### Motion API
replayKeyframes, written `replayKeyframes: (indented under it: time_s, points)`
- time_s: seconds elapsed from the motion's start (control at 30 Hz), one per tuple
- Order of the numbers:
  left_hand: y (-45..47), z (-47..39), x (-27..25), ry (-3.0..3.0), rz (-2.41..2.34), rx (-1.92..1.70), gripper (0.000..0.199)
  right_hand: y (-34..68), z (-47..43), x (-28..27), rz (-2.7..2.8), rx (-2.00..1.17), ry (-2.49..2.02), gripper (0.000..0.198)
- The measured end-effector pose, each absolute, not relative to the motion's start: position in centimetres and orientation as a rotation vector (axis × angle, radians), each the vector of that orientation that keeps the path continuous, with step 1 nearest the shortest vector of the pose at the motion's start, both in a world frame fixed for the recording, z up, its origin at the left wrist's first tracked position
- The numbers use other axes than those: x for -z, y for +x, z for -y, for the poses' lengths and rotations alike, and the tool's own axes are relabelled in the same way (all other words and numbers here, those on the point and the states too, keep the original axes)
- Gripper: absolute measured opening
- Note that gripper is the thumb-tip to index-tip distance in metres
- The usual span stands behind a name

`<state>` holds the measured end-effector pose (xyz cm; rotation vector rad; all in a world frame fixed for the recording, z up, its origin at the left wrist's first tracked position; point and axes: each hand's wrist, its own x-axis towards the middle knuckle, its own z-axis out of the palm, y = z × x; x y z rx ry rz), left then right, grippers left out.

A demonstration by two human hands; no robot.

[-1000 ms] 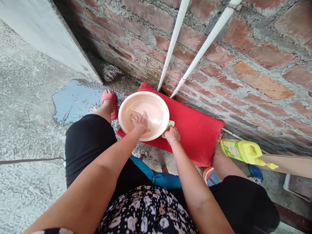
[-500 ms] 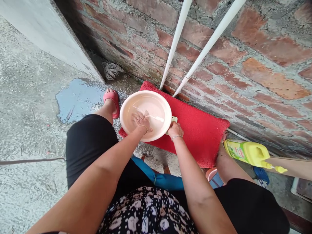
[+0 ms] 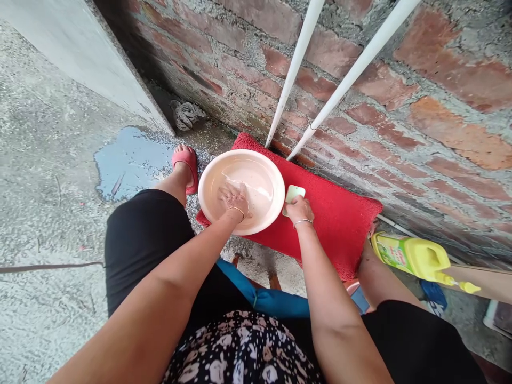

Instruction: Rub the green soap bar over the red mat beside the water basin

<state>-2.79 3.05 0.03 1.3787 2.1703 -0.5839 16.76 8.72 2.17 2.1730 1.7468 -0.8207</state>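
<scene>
A pale pink basin (image 3: 203, 198) holding water stands on the left part of a thick red mat (image 3: 332, 218). My left hand (image 3: 236, 201) is dipped in that water, fingers stretched out and apart, gripping nothing. Just right of the basin, my right hand (image 3: 300, 209) is closed around a pale green scrub brush (image 3: 295, 191) with a small hole near its far end. The brush is over the mat; its underside is hidden.
A brick wall (image 3: 360, 112) with two white pipes (image 3: 298, 69) rises behind the mat. To the right is a yellow detergent bottle (image 3: 414, 256) with a pump. Water is pooled (image 3: 132, 160) on the concrete at left, and a grey rag (image 3: 186, 114) lies by the wall.
My right hand has moved right with the scrub brush, away from the basin's rim, so more of the brush shows. My left hand stays in the water.
</scene>
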Motion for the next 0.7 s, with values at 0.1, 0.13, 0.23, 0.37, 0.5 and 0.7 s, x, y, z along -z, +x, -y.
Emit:
replayKeyframes:
  time_s: [0.1,0.13,0.23,0.37,0.5,0.7]
  points:
    - [-2.8,-3.1,0.0,1.374,-2.169,0.574,0.134,15.3,-9.8,-2.0,-1.809,0.833,2.104,0.034]
    - [-2.8,-3.1,0.0,1.368,-2.172,0.570,0.134,15.6,-9.8,-2.1,-1.804,0.828,2.095,0.035]
    - [-2.8,-3.2,-0.1,1.349,-2.173,0.561,0.134,18.7,-9.5,-2.3,-1.707,0.799,2.130,0.039]
    - [-2.7,-3.2,-0.1,1.362,-2.163,0.606,0.133,23.5,-8.7,-2.6,-1.516,0.713,2.255,0.041]
    - [-2.7,-3.2,-0.1,1.358,-2.169,0.633,0.134,22.3,-8.6,-2.7,-1.560,0.699,2.307,0.041]
    - [-2.8,-3.2,0.3,1.355,-2.172,0.604,0.133,15.8,-9.1,-2.4,-1.809,0.857,2.109,0.036]
